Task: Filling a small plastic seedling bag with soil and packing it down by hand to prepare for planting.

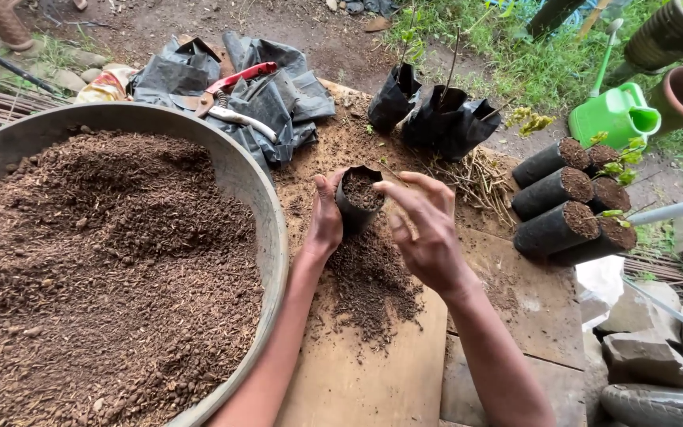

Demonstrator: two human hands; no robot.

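Far out to the left of both hands sits one wide metal basin heaped with brown potting mix, and beyond its rim, ahead of the left hand, one pair of red-handled pruning shears lies on a crumpled pile of black plastic bags. The left hand is wrapped around the side of one small black nursery bag, partly filled with soil, standing upright on the wooden board with its long axis vertical and its mouth open upward. The right hand hovers just right of the bag, fingers loosely curled and holding nothing that can be made out, so the bag lies to its left and the left hand is the nearer one. A patch of spilled soil lies between the wrists. Further ahead stand two larger black bags with stems. Right of the right hand, about six filled bags lie stacked on their sides, and beyond them one green watering can.
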